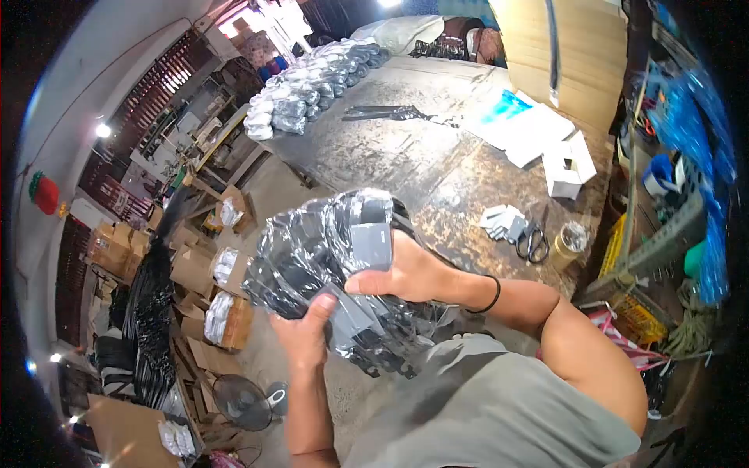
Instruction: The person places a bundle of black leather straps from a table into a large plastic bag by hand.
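A thick stack of clear-wrapped black packets (312, 249) with grey cards is held in front of my body. My right hand (406, 269) grips it from the right, thumb pressed on the front near a grey card. From below left, my left hand (304, 327) holds the stack, its thumb on the wrapping. The other fingers of both hands are mostly hidden by the packets. Beyond the stack is a worn wooden table (351, 160).
Wrapped bundles (312, 86) are piled at the table's far left. Black strips (382, 113), a white box (568, 165), scissors (533, 243) and a tape roll (572, 238) lie on the table. Cardboard boxes (230, 320) stand on the floor at left, near a black fan-like object (240, 402).
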### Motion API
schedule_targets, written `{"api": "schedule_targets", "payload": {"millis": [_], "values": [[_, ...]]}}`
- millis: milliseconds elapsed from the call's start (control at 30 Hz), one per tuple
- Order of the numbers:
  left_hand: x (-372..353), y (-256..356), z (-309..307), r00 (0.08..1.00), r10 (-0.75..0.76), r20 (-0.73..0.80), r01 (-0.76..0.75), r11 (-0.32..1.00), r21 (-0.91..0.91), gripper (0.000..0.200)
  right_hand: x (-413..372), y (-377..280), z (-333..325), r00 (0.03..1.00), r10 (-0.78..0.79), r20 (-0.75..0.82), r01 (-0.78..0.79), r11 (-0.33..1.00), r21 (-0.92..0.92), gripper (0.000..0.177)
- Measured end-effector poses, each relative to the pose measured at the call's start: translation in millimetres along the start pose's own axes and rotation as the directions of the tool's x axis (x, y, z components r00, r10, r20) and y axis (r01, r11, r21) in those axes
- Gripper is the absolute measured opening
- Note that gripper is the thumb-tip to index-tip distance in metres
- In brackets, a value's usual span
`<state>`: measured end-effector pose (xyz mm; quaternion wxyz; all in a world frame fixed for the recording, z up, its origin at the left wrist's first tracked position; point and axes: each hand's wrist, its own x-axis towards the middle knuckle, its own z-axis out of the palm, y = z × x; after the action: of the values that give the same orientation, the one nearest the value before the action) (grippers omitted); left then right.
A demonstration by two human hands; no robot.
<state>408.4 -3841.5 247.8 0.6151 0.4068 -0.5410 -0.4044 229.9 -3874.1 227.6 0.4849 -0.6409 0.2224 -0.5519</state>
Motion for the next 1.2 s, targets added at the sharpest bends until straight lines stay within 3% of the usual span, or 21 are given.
{"api": "schedule_targets", "payload": {"millis": [100,233,300,367,400,433,533,633,667,700,767,833,867,967,1033,1067,1133,1167,1200], "values": [[66.5,-5.1,7.0,0.997,0.044,0.069,-0.045,0.999,0.01,0.066,52.6,0.3,-26.7,0.998,-0.054,-0.026,0.052,0.996,-0.073,0.039],[166.4,-15.8,21.2,0.984,0.032,0.177,-0.02,0.998,-0.064,0.06,133.2,14.8,-63.1,0.991,0.07,-0.112,-0.087,0.984,-0.155,0.032],[225.4,-26.9,29.7,0.969,0.036,0.244,0.0,0.989,-0.147,0.055,181.5,24.0,-84.1,0.988,0.104,-0.114,-0.113,0.991,-0.076,0.035],[283.7,-43.7,39.0,0.951,-0.02,0.308,0.079,0.981,-0.179,0.048,229.5,36.2,-110.3,0.983,0.138,-0.121,-0.15,0.984,-0.094,0.025],[317.8,-57.9,41.2,0.95,-0.067,0.306,0.119,0.98,-0.157,0.047,258.6,59.1,-123.3,0.951,0.173,-0.257,-0.207,0.972,-0.112,0.023],[354.8,-70.9,47.5,0.945,-0.104,0.309,0.155,0.977,-0.146,0.045,284.2,69.8,-137.6,0.948,0.221,-0.227,-0.229,0.973,-0.007,0.025],[450.5,-100.7,74.4,0.931,-0.189,0.314,0.243,0.959,-0.144,0.043,364.5,92.9,-184.4,0.918,0.234,-0.321,-0.272,0.959,-0.082,0.027],[545.8,-129.7,97.6,0.925,-0.208,0.319,0.274,0.945,-0.18,0.04,439.7,105.3,-232.8,0.931,0.174,-0.321,-0.294,0.88,-0.373,0.029],[571.0,-131.9,107.3,0.94,-0.191,0.283,0.245,0.955,-0.17,0.038,475.8,133.6,-265.3,0.903,0.108,-0.416,-0.313,0.828,-0.466,0.03],[593.4,-130.2,116.7,0.953,-0.173,0.247,0.216,0.964,-0.156,0.037,510.3,156.5,-292.7,0.918,0.081,-0.387,-0.257,0.866,-0.428,0.029],[631.2,-137.3,131.3,0.951,-0.066,0.303,0.136,0.967,-0.216,0.037,531.6,135.0,-298.7,0.929,0.157,-0.336,-0.252,0.932,-0.261,0.027],[654.4,-148.8,147.9,0.967,-0.022,0.252,0.094,0.956,-0.276,0.041,555.8,138.7,-322.0,0.958,0.171,-0.229,-0.221,0.951,-0.214,0.027],[659.7,-159.6,155.0,0.965,-0.029,0.26,0.107,0.951,-0.291,0.042,556.2,139.7,-334.0,0.951,0.181,-0.252,-0.237,0.947,-0.216,0.027],[657.9,-211.1,178.5,0.967,-0.059,0.247,0.137,0.94,-0.312,0.045,543.0,142.1,-354.0,0.921,0.224,-0.32,-0.373,0.748,-0.549,0.039],[645.4,-273.1,197.8,0.976,-0.083,0.204,0.154,0.918,-0.366,0.046,533.1,197.6,-404.0,0.889,0.271,-0.369,-0.44,0.732,-0.521,0.039],[634.6,-309.6,208.8,0.974,-0.11,0.198,0.185,0.891,-0.414,0.044,518.8,208.1,-409.6,0.873,0.382,-0.304,-0.486,0.735,-0.472,0.04],[598.4,-346.0,231.2,0.843,-0.493,0.216,0.537,0.747,-0.391,0.038,485.1,239.0,-427.2,0.793,0.558,-0.243,-0.608,0.701,-0.373,0.044],[583.4,-365.0,240.1,0.759,-0.608,0.232,0.649,0.678,-0.346,0.038,466.5,264.6,-441.0,0.739,0.626,-0.247,-0.672,0.667,-0.32,0.046],[565.9,-410.9,249.4,0.733,-0.616,0.29,0.676,0.61,-0.413,0.039,447.9,284.5,-449.9,0.674,0.68,-0.29,-0.739,0.607,-0.293,0.048]]}}
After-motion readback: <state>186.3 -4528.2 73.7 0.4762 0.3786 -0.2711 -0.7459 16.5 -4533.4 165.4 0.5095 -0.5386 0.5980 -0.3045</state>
